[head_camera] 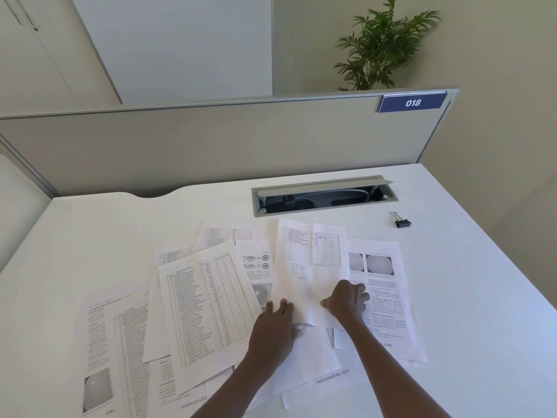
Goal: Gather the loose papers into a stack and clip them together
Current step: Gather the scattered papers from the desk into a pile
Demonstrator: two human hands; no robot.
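Papers (pixel 208 300) lie fanned across the tabletop (pixel 452 267); left hand (pixel 272 324) flat, right hand (pixel 346 300) curled, pinching the top sheet (pixel 307 267) — sweep edges inward, square up first.

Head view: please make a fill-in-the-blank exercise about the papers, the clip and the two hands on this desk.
1. The black binder clip lies on the desk to the ____ of the scattered papers.
2. The blue sign on the partition reads ____.
3. The left hand and the right hand both rest on the ____.
4. Behind the partition stands a green ____.

Missing words: right; 018; papers; plant
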